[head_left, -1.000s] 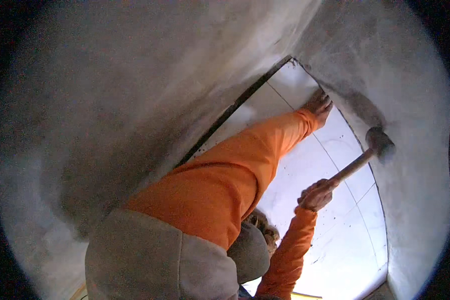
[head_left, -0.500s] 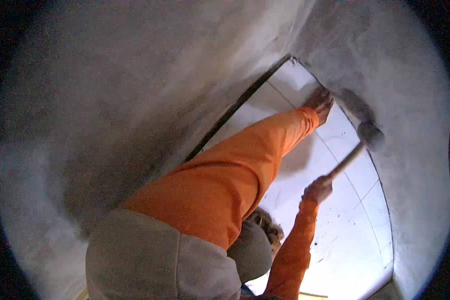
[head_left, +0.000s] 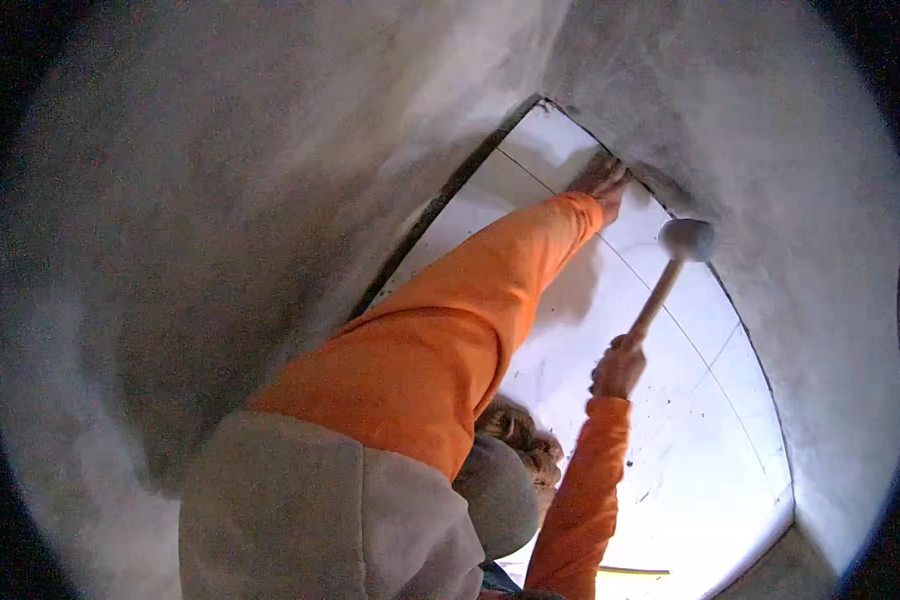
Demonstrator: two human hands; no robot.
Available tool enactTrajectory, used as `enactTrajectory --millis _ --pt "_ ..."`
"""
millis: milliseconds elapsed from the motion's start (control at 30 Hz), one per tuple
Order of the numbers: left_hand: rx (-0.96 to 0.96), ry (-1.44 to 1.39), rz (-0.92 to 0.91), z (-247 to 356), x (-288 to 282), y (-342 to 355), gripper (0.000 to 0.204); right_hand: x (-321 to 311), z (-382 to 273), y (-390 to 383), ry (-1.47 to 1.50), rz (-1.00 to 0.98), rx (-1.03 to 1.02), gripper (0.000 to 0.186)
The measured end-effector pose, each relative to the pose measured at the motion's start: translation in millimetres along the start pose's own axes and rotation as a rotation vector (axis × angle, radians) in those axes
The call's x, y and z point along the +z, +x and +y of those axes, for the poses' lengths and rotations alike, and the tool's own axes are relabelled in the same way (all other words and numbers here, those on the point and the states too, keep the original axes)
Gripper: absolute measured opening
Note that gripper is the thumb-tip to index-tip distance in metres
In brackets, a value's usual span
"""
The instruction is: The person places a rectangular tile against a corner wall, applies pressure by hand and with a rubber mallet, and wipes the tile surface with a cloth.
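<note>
My left hand [head_left: 602, 182] lies with its fingers stretched out on a white tile [head_left: 635, 208], close to where the tiles meet the wall. Lower and to the right, my right hand [head_left: 618, 368] is wrapped round the wooden handle of a mallet [head_left: 658, 297]. The mallet's grey, rounded head overlaps the tile edge beside the wall; whether it touches anything cannot be told. Orange sleeves cover both my arms. Under them, the white tiled surface [head_left: 660, 440] shows thin joint lines and scattered dark specks.
Rough grey plaster walls [head_left: 270, 170] rise on the left and right [head_left: 820, 250], meeting near the top. A dark gap [head_left: 425, 220] runs along the tiles' left edge. A grey rounded shape [head_left: 498, 500], perhaps my knee, lies between my arms. A yellowish strip [head_left: 635, 571] shows below.
The whole view has shifted, so the tiles sit further left and up. The mallet head has come slightly left, and its handle stands more upright. My left hand stays on the tile.
</note>
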State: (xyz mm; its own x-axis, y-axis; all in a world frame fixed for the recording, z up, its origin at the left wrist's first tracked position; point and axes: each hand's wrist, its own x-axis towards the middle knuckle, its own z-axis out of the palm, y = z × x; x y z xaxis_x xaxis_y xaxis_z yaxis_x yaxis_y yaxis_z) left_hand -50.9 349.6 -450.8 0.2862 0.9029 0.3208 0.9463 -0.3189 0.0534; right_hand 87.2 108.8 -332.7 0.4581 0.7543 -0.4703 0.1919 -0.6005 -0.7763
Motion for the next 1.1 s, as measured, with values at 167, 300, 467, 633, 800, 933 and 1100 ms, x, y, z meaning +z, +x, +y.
enactTrajectory --millis 167,300,467,633,800,933,1100 --pt "-0.014 -0.545 -0.049 22.6 -80.3 -21.9 0.050 -105.4 11.9 -56.5 0.207 -0.053 0.101 0.056" --pt "-0.329 -0.096 -0.018 -39.4 -100.0 -85.7 0.065 -137.2 108.6 -129.6 0.088 -0.014 0.111 0.053" --pt "-0.447 0.033 0.036 -57.0 -87.8 -99.7 0.076 -137.9 131.9 -195.1 0.290 -0.018 0.317 0.048" --pt "-0.412 0.080 0.024 -44.1 -77.3 -99.5 0.082 -173.5 188.4 -215.4 -0.277 -0.366 0.554 0.053" --pt "-0.367 0.046 -0.069 -30.3 -88.5 -96.3 0.083 -163.3 182.7 -224.0 -0.506 -0.435 0.480 0.051" --pt "-0.284 -0.065 -0.123 -15.1 -98.6 -85.2 0.083 -156.2 219.2 -219.4 -0.245 -0.415 0.394 0.051" --pt "0.223 -0.415 -0.437 65.3 -137.2 -100.0 0.080 -159.8 215.6 -213.7 -0.055 -0.398 0.499 0.046"
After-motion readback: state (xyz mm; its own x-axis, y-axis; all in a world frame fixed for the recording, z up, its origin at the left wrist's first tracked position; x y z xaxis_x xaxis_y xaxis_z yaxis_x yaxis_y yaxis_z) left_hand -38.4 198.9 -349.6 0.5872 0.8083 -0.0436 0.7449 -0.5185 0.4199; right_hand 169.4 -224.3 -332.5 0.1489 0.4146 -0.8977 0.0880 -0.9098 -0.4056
